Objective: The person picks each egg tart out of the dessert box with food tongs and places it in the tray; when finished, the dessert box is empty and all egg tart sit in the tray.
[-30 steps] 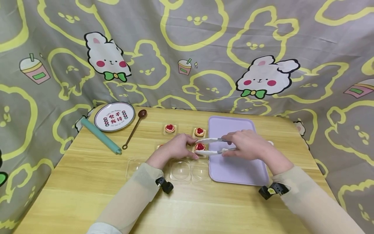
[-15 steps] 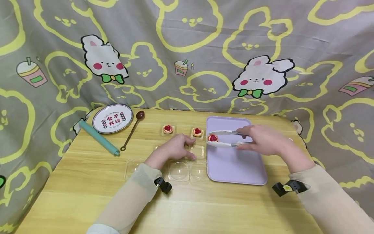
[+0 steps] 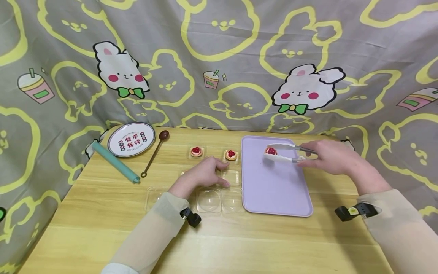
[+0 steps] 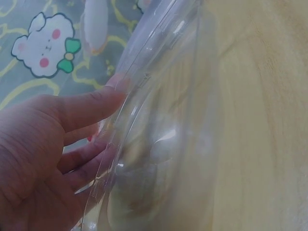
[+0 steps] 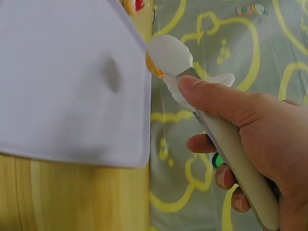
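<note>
Reaching over the bench (image 3: 205, 243) and purple tray (image 3: 277, 190), holding clear packaging (image 3: 232, 200) beside the tray's left edge with the left hand (image 3: 204, 171) half-curled, curling the right hand (image 3: 337, 158) round tongs (image 3: 285, 158), suspending a tart (image 3: 271, 151) between the tips near the far edge.

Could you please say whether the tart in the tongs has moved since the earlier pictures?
Yes: the tart moved right and away, from left of the purple tray to above its far half.
</note>
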`<action>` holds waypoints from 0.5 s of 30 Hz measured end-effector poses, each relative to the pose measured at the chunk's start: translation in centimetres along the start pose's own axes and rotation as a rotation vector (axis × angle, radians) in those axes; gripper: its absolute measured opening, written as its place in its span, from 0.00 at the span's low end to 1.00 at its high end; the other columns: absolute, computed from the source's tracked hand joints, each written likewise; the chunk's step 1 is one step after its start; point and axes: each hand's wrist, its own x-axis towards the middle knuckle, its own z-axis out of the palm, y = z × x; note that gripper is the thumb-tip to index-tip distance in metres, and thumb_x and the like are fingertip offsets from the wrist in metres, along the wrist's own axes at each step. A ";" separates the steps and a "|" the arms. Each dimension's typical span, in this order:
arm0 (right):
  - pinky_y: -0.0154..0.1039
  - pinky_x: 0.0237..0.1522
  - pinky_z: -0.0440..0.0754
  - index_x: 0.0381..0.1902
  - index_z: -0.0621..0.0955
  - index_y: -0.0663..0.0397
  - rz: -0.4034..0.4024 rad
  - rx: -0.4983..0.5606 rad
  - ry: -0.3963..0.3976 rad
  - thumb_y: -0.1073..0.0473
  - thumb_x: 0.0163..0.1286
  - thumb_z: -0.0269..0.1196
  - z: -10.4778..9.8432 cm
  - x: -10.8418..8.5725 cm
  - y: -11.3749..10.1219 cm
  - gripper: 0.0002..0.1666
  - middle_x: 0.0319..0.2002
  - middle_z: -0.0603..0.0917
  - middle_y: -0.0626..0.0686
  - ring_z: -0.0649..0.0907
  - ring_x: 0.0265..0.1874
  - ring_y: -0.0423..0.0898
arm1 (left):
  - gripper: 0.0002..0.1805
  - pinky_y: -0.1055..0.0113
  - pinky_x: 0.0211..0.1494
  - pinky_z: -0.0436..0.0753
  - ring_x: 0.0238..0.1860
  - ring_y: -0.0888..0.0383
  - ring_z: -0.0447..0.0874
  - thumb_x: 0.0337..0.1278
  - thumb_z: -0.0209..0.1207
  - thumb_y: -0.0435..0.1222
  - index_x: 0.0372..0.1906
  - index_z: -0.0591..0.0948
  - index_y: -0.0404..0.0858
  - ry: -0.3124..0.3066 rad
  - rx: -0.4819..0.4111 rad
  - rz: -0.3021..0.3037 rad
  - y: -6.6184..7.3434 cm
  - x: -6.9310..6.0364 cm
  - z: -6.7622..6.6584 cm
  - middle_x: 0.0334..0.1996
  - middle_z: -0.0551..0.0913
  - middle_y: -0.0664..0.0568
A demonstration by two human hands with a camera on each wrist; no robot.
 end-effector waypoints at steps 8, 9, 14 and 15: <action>0.61 0.44 0.85 0.64 0.84 0.58 0.058 0.000 -0.027 0.19 0.64 0.64 0.9 0.3 2.3 0.52 0.49 0.89 0.54 0.86 0.43 0.53 | 0.44 0.54 0.79 0.66 0.74 0.47 0.71 0.46 0.83 0.43 0.71 0.79 0.40 0.000 -0.004 0.003 0.1 0.0 0.0 0.71 0.78 0.47; 0.62 0.45 0.85 0.65 0.84 0.58 0.064 0.006 -0.032 0.19 0.64 0.64 1.0 0.3 2.5 0.53 0.50 0.89 0.55 0.86 0.45 0.54 | 0.44 0.54 0.79 0.66 0.74 0.47 0.71 0.46 0.83 0.44 0.71 0.79 0.40 -0.001 -0.004 0.003 0.1 0.0 0.0 0.71 0.78 0.47; 0.66 0.49 0.83 0.66 0.82 0.62 0.088 0.033 -0.056 0.21 0.65 0.65 1.4 0.6 3.9 0.54 0.51 0.89 0.59 0.86 0.48 0.58 | 0.43 0.55 0.79 0.65 0.75 0.48 0.70 0.46 0.83 0.43 0.71 0.79 0.41 -0.004 -0.010 -0.004 0.0 0.0 0.0 0.71 0.78 0.49; 0.66 0.48 0.83 0.66 0.82 0.63 0.090 0.034 -0.059 0.23 0.66 0.66 1.5 0.7 4.2 0.53 0.51 0.88 0.60 0.86 0.48 0.58 | 0.43 0.55 0.79 0.65 0.75 0.48 0.70 0.46 0.83 0.43 0.71 0.79 0.41 -0.005 -0.012 -0.006 0.0 0.0 0.0 0.71 0.77 0.49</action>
